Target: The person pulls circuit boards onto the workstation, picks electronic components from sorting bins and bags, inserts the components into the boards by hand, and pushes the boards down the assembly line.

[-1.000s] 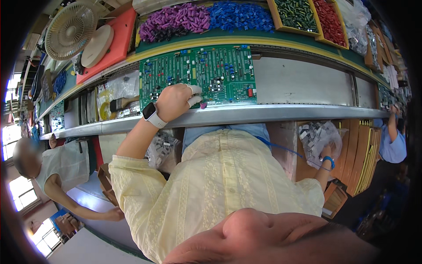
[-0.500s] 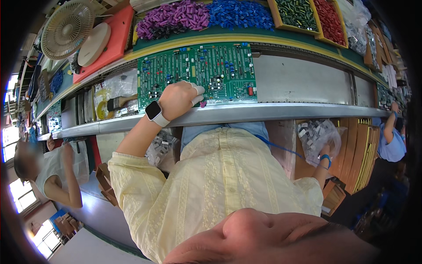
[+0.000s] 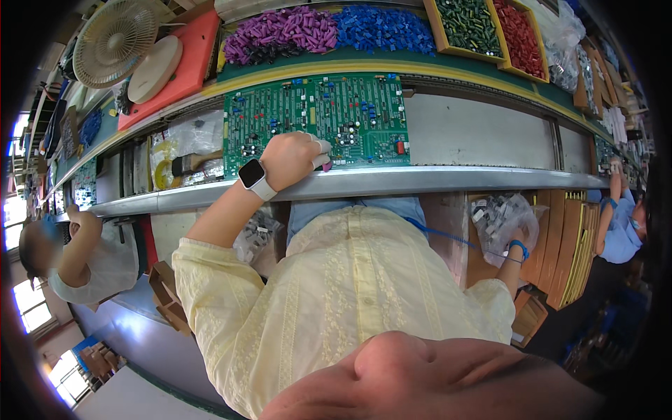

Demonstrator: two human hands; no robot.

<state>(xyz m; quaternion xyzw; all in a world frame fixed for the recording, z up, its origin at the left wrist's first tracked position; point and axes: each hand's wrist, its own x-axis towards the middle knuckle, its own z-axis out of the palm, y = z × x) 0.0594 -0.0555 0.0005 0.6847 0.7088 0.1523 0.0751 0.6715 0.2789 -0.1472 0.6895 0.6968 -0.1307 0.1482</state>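
Note:
My left hand (image 3: 292, 159) lies over the front edge of a green circuit board (image 3: 378, 144) filled with small components. White cots cover some of its fingertips, which are closed on a small purple component (image 3: 327, 166) at the board's near edge. On that wrist sits a watch with a white band. Down to the right, below the rail, my right hand (image 3: 526, 239) reaches into a clear plastic bag (image 3: 500, 215) of grey and black parts; its fingers are hidden there. A blue strap (image 3: 519, 249) circles the right wrist.
A metal rail (image 3: 392, 180) runs along the front. Behind the board lie purple components (image 3: 280, 31), blue components (image 3: 385, 29) and yellow-edged boxes of green parts (image 3: 467, 28) and red parts (image 3: 519, 42). A brush (image 3: 187, 164) lies to the left. Co-workers sit at both sides.
My left hand stays at the board's front edge with the purple component. My right hand remains in the bag. The co-worker on the left has raised an arm toward the line.

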